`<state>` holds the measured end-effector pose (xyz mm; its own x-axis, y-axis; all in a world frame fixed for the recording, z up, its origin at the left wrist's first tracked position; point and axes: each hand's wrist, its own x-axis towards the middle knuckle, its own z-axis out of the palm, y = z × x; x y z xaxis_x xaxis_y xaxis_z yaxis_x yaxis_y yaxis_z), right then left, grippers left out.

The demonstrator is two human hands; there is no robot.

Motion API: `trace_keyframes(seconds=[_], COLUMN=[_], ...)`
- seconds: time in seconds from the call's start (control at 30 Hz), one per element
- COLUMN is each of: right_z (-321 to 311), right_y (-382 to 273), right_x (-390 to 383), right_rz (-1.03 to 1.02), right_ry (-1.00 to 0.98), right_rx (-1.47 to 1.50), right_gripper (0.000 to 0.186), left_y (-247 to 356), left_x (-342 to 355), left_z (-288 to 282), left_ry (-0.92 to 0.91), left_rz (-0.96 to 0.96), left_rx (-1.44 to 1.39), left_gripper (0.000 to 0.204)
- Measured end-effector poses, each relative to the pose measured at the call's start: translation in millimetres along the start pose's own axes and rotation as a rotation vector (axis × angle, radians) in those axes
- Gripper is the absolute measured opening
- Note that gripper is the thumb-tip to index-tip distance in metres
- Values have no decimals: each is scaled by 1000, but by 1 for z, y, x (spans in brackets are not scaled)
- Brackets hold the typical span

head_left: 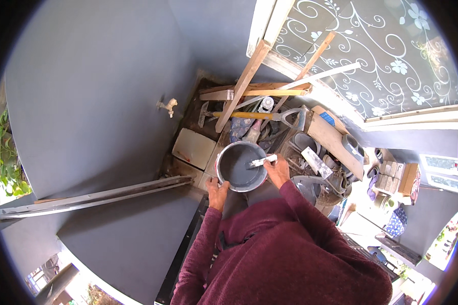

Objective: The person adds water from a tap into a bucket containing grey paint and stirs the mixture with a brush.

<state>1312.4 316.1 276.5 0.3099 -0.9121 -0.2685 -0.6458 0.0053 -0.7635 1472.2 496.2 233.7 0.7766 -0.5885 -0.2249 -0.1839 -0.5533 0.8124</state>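
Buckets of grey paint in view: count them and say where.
1: the bucket sits below the person, left hand on its rim, right hand over it. Others may hide among the clutter.

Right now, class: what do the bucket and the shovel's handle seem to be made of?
Bucket: probably plastic, its smooth round wall coated in matte grey paint. Shovel's handle: likely wood, a yellowish-orange straight shaft, worn-looking; a painted finish cannot be ruled out.

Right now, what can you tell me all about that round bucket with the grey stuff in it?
The bucket is round and open on top, with a pale rim and grey paint pooled inside. It sits upright, seen from above. The left hand grips its near rim, and the right hand holds a brush with a white handle, its bristles dipped over the paint. Tools and wooden planks lie behind it.
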Motion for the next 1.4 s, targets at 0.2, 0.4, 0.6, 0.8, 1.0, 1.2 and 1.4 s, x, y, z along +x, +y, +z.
trace_keyframes(seconds=[0.2,0.4,0.6,0.8,1.0,1.2,1.4], right_z=[-12,-20,-56,-93,-118,-107,-104], right_y=[-5,6,-19,-6,-5,-13,-30], right_x=[-6,-8,-8,-9,-16,-4,9], right_rz=[82,-62,-99,-376,-506,-555,-576], right_ry=[-10,2,-27,57,-184,-276,-67], right_rx=[-27,-66,-244,-125,-342,-209,-400], right_gripper=[29,36,34,18,9,14,8], left_y=[56,65,76,91,103,112,105], left_x=[-2,-13,-23,-29,-33,-34,-18], left_z=[-24,-12,5,28,50,59,53], left_ry=[-383,-342,-318,-386,-383,-425,-444], left_rz=[-581,-563,-517,-472,-472,-453,-455], left_rx=[-725,-689,-700,-677,-731,-794,-810], left_gripper=[21,25,24,22,23,23,24])
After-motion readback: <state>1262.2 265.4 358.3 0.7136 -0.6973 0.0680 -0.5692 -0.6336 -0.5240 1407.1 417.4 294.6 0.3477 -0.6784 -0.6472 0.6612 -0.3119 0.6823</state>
